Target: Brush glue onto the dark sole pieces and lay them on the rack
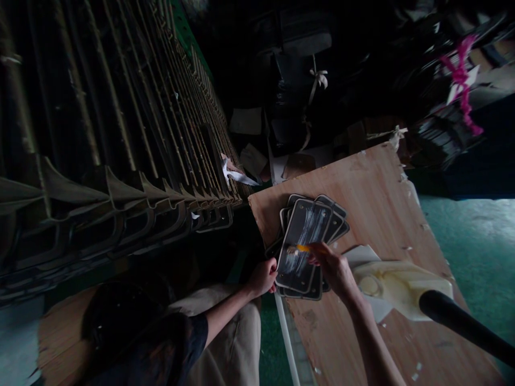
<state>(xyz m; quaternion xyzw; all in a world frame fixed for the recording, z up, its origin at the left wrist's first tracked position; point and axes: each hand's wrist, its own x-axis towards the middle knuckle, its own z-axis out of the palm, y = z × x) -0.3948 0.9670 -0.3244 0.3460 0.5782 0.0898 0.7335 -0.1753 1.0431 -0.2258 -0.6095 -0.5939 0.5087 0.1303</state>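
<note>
A small brush (304, 248) with a yellow-orange handle is pinched in my right hand (333, 268). Its pale bristles rest on the lower part of a black rectangular panel (295, 225) with rounded corners, a light edge and small studs near the corners. Whitish wet-looking streaks run along that panel's face. At its lower left edge my left hand (265, 277) is closed, fingers curled against the rim. Beneath the top piece lie several similar panels (340, 212), fanned out at different angles on the wooden board (374, 187).
A pale yellowish plastic container (398, 284) lies right of my right forearm, with a black tube-like bar (462, 316) across it. A long rack (132, 198) of upright dark pieces fills the left. Dark bundles (298, 75) tied with strips stand behind the board.
</note>
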